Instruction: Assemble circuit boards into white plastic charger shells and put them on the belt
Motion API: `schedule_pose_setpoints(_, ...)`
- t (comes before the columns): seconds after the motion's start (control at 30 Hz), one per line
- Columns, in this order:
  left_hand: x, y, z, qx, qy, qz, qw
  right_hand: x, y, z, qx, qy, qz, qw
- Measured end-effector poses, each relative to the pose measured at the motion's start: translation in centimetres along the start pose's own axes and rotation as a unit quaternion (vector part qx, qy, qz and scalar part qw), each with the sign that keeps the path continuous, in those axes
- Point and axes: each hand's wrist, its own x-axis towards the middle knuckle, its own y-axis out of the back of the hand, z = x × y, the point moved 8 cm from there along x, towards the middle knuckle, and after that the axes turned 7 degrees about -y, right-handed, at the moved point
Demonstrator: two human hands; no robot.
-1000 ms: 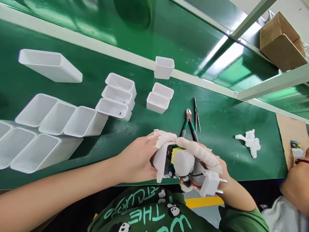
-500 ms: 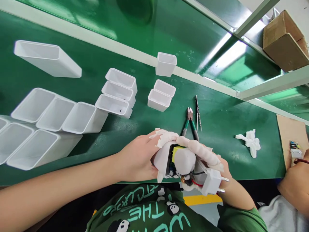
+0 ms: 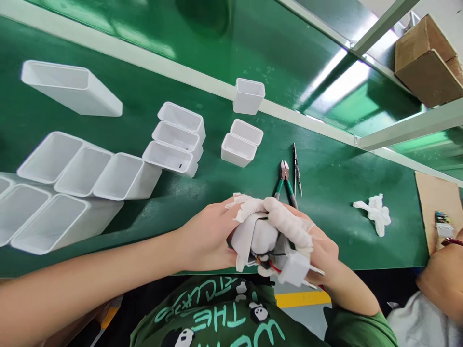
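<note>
**Hands closed on a white shell and a wired plug assembly**

Left hand grasps the white shell from its outer side; right hand, its fingers in white wraps, grips the wired plug assembly. The rounded white part of the assembly lies at the shell's mouth; how deep it sits cannot be told. Both pieces are held over the near edge of the surface, with side cutters and tweezers lying just beyond.

Judged from this view, the fit calls for a steady left hand, the assembly kept square to the opening, and even pressure on its solid body rather than on the pins. Slack in the red wire should stay clear of the rim, where pinching seems the chief hazard.

Compared with half a second earlier, the right hand and plug have shifted toward the left hand, and the yellow component beside the rounded part no longer shows; the cutters and tweezers lie as before.
</note>
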Motion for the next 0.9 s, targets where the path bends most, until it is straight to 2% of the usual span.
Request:
schedule_pose_setpoints(0.07, 0.0, -0.1, 0.0, -0.006, -0.001, 0.000, 1.000, 0.3, 0.8, -1.5, -0.038, 0.092, 0.053, 0.994)
schedule_pose_setpoints(0.13, -0.1, -0.3, -0.2, -0.031, 0.006, -0.003, 0.999, 0.7, 1.5, -2.5, -0.080, 0.135, 0.072, 0.985)
schedule_pose_setpoints(0.2, -0.2, -0.6, -0.7, -0.084, 0.033, -0.016, 0.996, 1.4, 1.8, -3.0, -0.077, 0.134, 0.029, 0.988)
schedule_pose_setpoints(0.33, -0.1, -1.9, -0.4, -0.229, 0.061, -0.074, 0.969, 1.4, 1.1, -4.0, 0.011, 0.103, -0.116, 0.988)
schedule_pose_setpoints(0.4, 0.0, -2.6, 0.7, -0.293, 0.048, -0.122, 0.947, 0.9, 0.7, -4.4, 0.020, 0.081, -0.116, 0.990)
schedule_pose_setpoints(0.47, -0.3, -3.2, 1.3, -0.325, 0.047, -0.164, 0.930, 0.0, 0.6, -4.6, 0.013, 0.054, -0.069, 0.996)
schedule_pose_setpoints(0.53, -0.7, -3.3, 0.9, -0.305, 0.052, -0.169, 0.936, -1.3, 0.3, -4.6, 0.006, 0.023, -0.003, 1.000)
schedule_pose_setpoints(0.6, -1.0, -2.3, -0.3, -0.246, 0.044, -0.111, 0.962, -2.8, 0.2, -4.3, -0.008, -0.021, 0.085, 0.996)
schedule_pose_setpoints(0.67, -1.2, -0.5, -1.1, -0.195, 0.004, -0.006, 0.981, -4.4, -0.3, -3.5, -0.029, -0.085, 0.165, 0.982)
schedule_pose_setpoints(0.73, -1.5, 0.9, -0.8, -0.159, -0.063, 0.069, 0.983, -5.5, -1.2, -2.6, -0.034, -0.141, 0.208, 0.968)
schedule_pose_setpoints(0.77, -1.7, 1.1, -0.4, -0.141, -0.094, 0.080, 0.982, -5.9, -1.7, -2.2, -0.030, -0.161, 0.215, 0.963)
schedule_pose_setpoints(0.9, -2.9, 0.2, 1.5, -0.050, -0.183, 0.030, 0.981, -6.5, -2.7, -1.5, -0.022, -0.187, 0.243, 0.951)
